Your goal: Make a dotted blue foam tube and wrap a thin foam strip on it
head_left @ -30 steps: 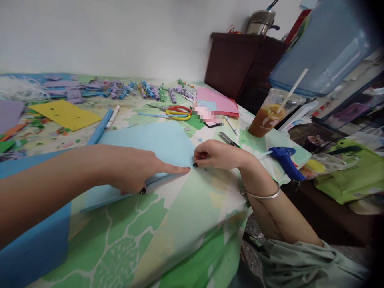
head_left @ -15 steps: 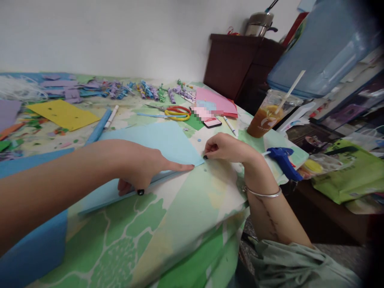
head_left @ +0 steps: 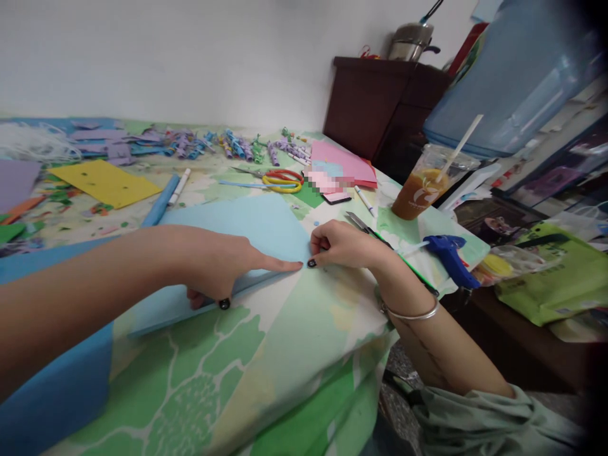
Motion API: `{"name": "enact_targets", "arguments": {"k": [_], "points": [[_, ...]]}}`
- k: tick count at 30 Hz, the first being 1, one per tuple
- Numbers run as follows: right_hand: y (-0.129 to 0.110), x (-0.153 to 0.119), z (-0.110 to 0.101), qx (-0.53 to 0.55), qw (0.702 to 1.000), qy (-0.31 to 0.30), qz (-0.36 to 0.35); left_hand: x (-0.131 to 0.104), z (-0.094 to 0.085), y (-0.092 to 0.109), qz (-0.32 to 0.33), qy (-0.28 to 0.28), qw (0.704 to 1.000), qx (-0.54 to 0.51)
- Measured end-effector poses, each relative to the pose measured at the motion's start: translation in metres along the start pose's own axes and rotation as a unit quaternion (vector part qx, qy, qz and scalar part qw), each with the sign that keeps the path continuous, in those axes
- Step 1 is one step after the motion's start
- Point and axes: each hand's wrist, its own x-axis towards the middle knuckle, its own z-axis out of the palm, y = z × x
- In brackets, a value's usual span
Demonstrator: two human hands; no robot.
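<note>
A folded sheet of light blue paper (head_left: 251, 221) lies on the table in front of me. My left hand (head_left: 213, 263) rests across its near edge. The index finger points along the fold to the right corner, while the thumb and other fingers curl at the paper's front edge. At that corner, my right hand (head_left: 337, 244) is closed in a pinch, thumb and fingertips against the paper; how much it grips is hidden. A utility knife (head_left: 361, 223) with its blade out lies just behind my right hand, partly covered by it.
Scissors (head_left: 282, 180), a phone (head_left: 337, 197) and a marker (head_left: 365, 199) lie farther back. A cup of iced drink (head_left: 420, 183) and a blue glue gun (head_left: 449, 256) stand right. Darker blue paper (head_left: 61, 392), yellow paper (head_left: 102, 183) and scraps are left.
My right hand has shifted slightly left and toward me, closer to my left fingertip. The utility knife beyond it has come into sight. My left hand stays almost in place.
</note>
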Motion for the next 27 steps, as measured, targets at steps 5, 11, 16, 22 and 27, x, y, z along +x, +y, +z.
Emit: {"name": "enact_targets", "arguments": {"k": [5,11,16,22,27], "points": [[-0.001,0.002,0.001,0.008,0.999,-0.003,0.031,-0.009,0.018,-0.022,0.036,0.142,0.984,0.103],[-0.002,-0.001,0.01,-0.022,0.999,0.043,0.023,-0.022,0.039,-0.036,0.076,0.182,0.973,0.12],[-0.002,-0.003,0.014,-0.06,0.996,0.067,0.021,-0.043,0.049,-0.043,0.051,0.17,0.98,0.086],[0.002,-0.001,0.016,-0.056,0.996,0.067,0.023,-0.066,0.061,-0.055,0.025,0.14,0.99,0.025],[-0.007,-0.006,0.019,-0.108,0.988,0.097,0.045,-0.073,0.065,-0.056,0.01,0.138,0.99,0.003]]}}
